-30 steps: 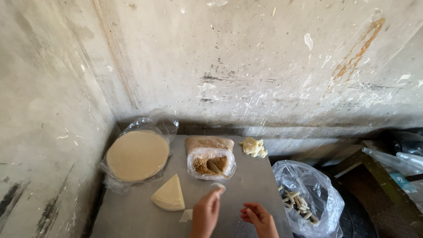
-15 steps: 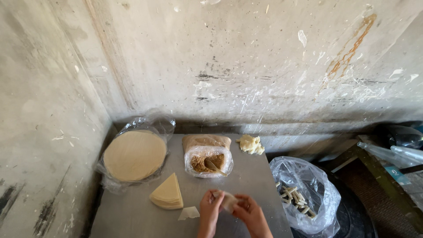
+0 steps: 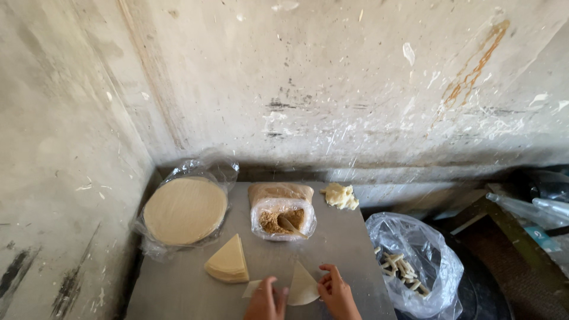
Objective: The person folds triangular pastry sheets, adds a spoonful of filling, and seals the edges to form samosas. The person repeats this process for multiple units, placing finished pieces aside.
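Bare concrete walls box in a grey worktop (image 3: 332, 249). Left hand (image 3: 265, 301) and right hand (image 3: 339, 294) both pinch a triangular wrapper (image 3: 302, 285) at its near edge, each grip pressed on it, beside the wedge stack (image 3: 227, 262) and bag of filling (image 3: 283, 214).

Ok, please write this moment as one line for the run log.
left hand: touching triangular wrapper | right hand: holding the wrapper's right edge | nearby: wrapper wedge stack, filling bag, round wrapper stack
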